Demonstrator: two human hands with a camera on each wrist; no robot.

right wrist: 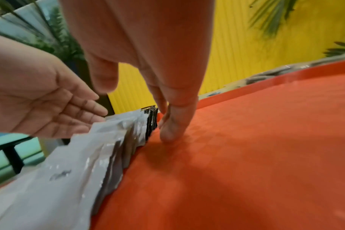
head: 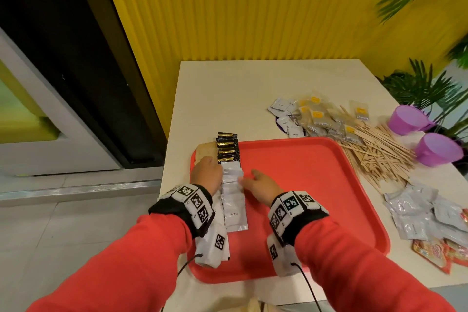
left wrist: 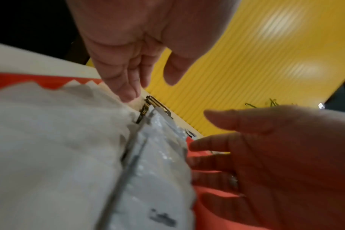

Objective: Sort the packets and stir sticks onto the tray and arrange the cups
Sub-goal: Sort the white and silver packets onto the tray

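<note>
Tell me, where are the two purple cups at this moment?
In the head view, the purple cups stand on the table's far right edge, off the red tray, beside the stir sticks.

Hands (head: 206,172) flanking white packets (head: 234,200)

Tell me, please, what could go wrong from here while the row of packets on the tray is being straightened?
1. The white coffee packets overlap in a loose row between the left hand and right hand; an uneven push could fan them out of line.
2. The black-and-gold sachets overhang the red tray's far rim and could slide onto the table.
3. The stir sticks lie heaped against the tray's right edge; shifting the tray might scatter them.
</note>
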